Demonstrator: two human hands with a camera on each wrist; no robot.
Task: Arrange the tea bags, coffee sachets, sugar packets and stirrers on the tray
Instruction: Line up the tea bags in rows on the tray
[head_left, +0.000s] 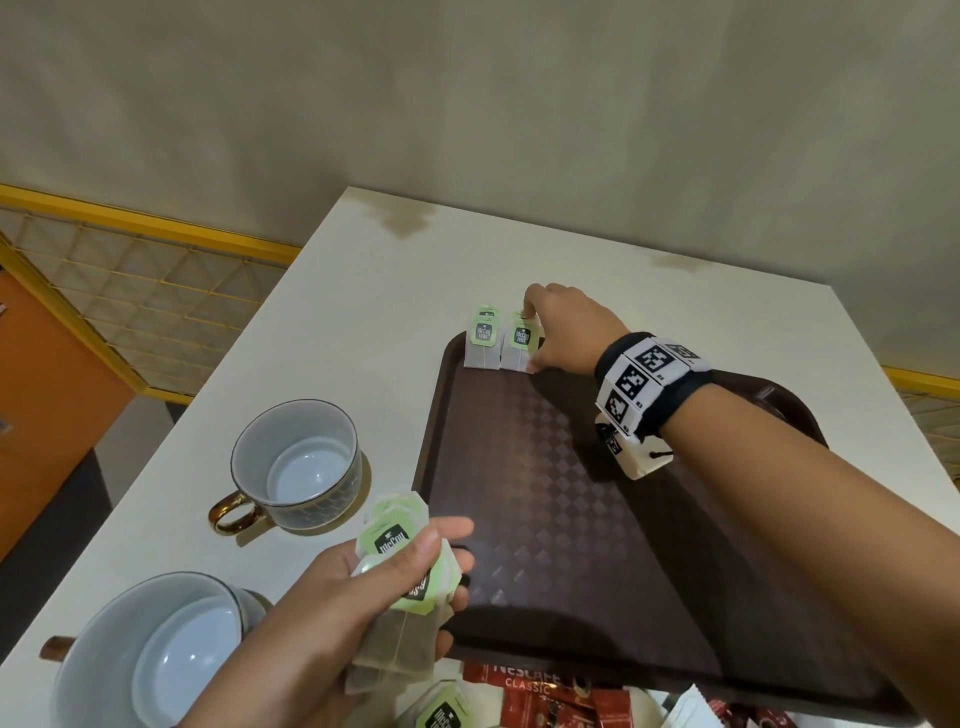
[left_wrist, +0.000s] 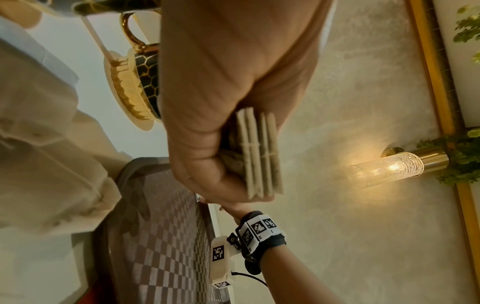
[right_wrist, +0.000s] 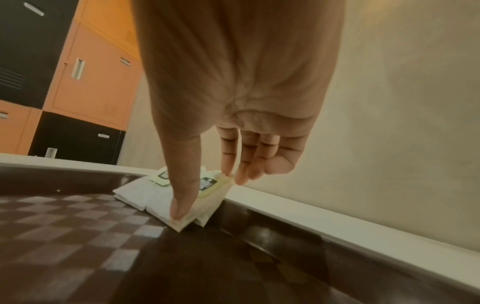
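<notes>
The right hand (head_left: 563, 332) reaches to the far left corner of the brown tray (head_left: 571, 519), thumb and forefinger pinching the second tea bag (head_left: 519, 345) as it leans on the tray's far rim. Just left of it, touching, stands the first tea bag (head_left: 483, 340). The left hand (head_left: 374, 587) hovers at the tray's near left edge, fingers curled round a stack of tea bags (head_left: 400, 597). Two cups (head_left: 296, 462) sit on the table (head_left: 337, 312) left of the tray. Red coffee sachets (head_left: 524, 686) lie by the near edge.
</notes>
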